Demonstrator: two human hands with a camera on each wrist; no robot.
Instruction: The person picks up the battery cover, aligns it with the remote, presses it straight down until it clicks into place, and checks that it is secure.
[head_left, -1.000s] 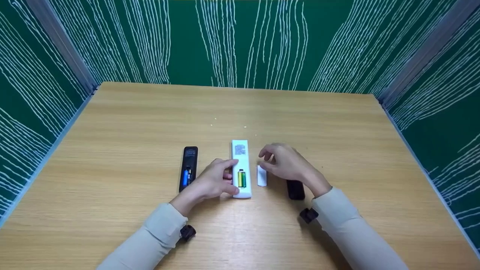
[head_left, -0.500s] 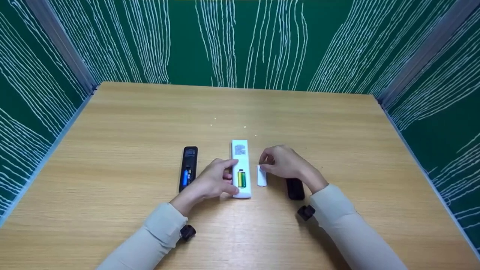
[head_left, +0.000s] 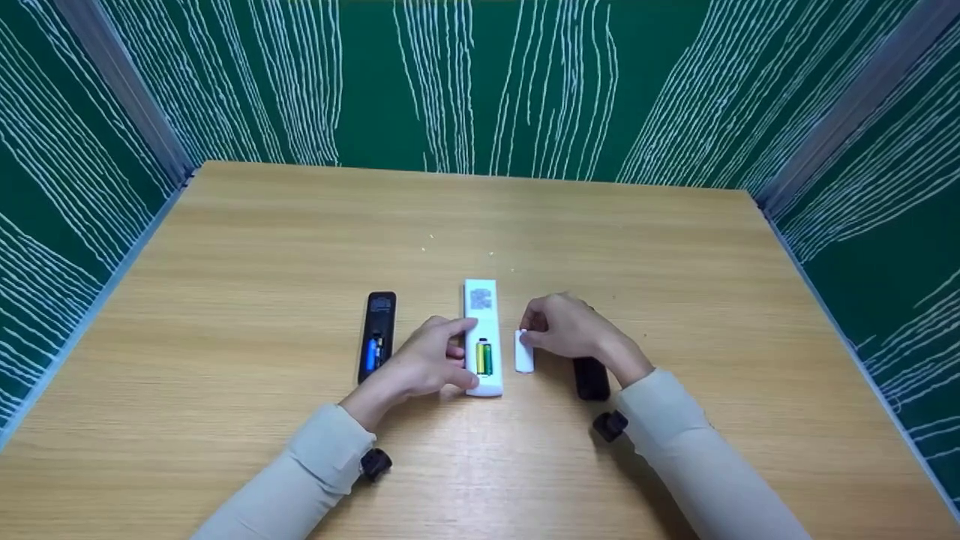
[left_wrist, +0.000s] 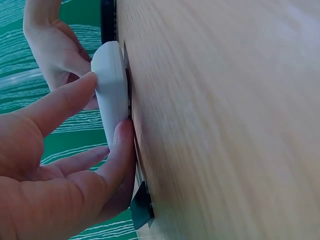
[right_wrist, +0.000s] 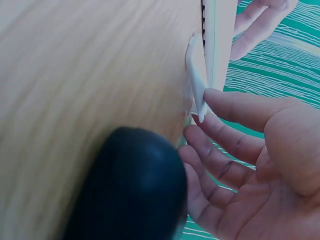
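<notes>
Right hand [head_left: 566, 325] has dipped in, pinching the white cover [head_left: 524, 358] at its end; left hand [head_left: 424, 361] grips the white remote [head_left: 482, 301], a black remote [head_left: 380, 321] left of that hand.

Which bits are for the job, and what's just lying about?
Probably the job:
long white plastic remote, left hand holding it
its yellow and green cylindrical batteries
small white plastic cover, right hand pinching it

Just lying about:
slim black remote with blue battery
rounded black object, partly hidden
</notes>
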